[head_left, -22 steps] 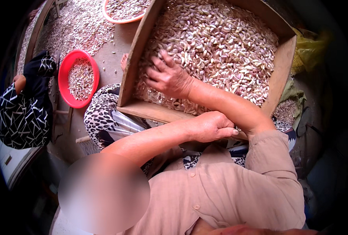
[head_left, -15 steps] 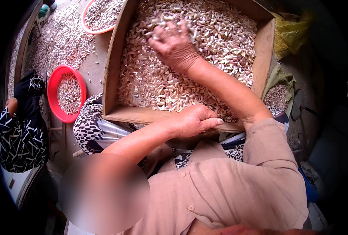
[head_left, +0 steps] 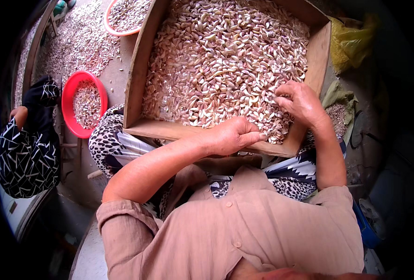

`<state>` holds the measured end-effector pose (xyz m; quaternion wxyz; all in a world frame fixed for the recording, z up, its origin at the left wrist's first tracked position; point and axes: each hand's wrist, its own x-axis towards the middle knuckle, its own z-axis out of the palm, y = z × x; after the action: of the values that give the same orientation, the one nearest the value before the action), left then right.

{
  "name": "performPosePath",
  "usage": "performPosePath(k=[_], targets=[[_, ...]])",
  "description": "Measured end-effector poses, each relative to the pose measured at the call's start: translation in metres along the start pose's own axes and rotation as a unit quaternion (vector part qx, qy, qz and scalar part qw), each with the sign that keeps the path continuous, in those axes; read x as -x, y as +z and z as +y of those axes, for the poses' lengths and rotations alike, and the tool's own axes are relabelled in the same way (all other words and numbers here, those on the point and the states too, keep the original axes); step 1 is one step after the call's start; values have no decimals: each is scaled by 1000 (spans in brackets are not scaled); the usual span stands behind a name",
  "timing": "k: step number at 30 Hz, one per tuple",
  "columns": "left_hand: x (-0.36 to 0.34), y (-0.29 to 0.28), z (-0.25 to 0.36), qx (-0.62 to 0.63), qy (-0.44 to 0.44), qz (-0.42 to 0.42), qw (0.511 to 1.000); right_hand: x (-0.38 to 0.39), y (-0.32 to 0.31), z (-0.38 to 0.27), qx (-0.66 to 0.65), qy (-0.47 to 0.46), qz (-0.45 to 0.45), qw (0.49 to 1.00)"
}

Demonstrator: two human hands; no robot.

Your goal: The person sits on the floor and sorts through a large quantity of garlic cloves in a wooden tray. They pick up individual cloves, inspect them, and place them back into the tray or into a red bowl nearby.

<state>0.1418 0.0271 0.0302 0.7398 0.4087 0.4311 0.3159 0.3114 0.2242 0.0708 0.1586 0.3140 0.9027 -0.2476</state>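
Observation:
A large wooden tray (head_left: 320,60) rests across my lap, its floor covered with loose garlic cloves (head_left: 225,60). My left hand (head_left: 235,135) grips the near edge of the tray, its thumb lying along the rim and its fingers mostly out of sight. Over at the right side, inside the tray wall, my right hand (head_left: 302,102) reaches low over the cloves. Its fingers are bent and spread a little, the thumb apart from them; no clove shows clearly in its grasp. Toward the left of the tray the cloves lie thinner and the mesh bottom peeks through.
Left of the tray stands a red basin (head_left: 105,100) of cloves; another pale-rimmed basin (head_left: 118,33) is farther back. More cloves spread over the floor. A person in black patterned clothing (head_left: 27,154) sits at far left. At right are a yellow bag (head_left: 351,44) and a green sack (head_left: 335,93).
My right hand has moved from the far left part of the tray to its near right side. My left hand stays on the near edge. The whole view has shifted slightly.

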Motion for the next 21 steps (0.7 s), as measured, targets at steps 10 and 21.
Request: performPosePath(k=[10,21], targets=[[-6,-2,-7,-5,-33,-8,999,-29,-6,30,-31,12,160,986],[-3,-2,2,-14,-38,1,999,-65,6,33,-55,-40,241,968]])
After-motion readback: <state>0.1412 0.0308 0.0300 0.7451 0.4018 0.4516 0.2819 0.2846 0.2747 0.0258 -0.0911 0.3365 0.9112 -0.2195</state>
